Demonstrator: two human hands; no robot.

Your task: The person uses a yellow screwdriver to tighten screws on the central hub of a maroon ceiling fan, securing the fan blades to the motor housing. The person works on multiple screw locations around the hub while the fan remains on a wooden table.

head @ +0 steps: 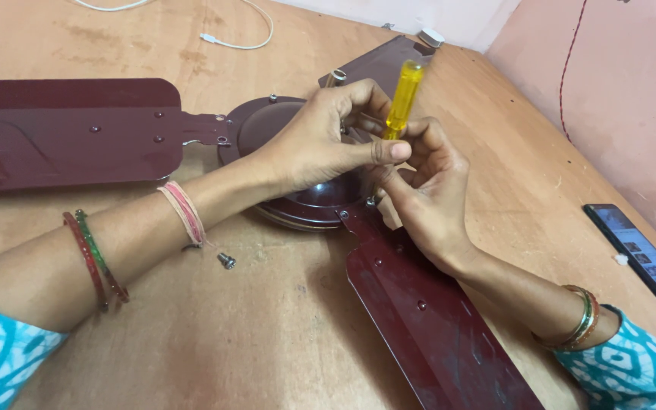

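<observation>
Sleeves lowest; both hands, left (320, 144) and right (419, 190), pinching yellow screwdriver (404, 95) upright over fan hub (298, 197) screw: best kept vertical, pressed down; loose screw (226, 260) beside.

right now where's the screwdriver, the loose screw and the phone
screwdriver (403, 95): head view, on its yellow handle above the hands
loose screw (226, 261): head view, on its head, on the table
phone (641, 253): head view, middle of its lit screen

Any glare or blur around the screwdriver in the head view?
Head view: soft, even light; a mild sheen on the fan hub below the left hand; yellow screwdriver handle slightly soft at its top; right hand sharp; faint shadows on the table.
</observation>
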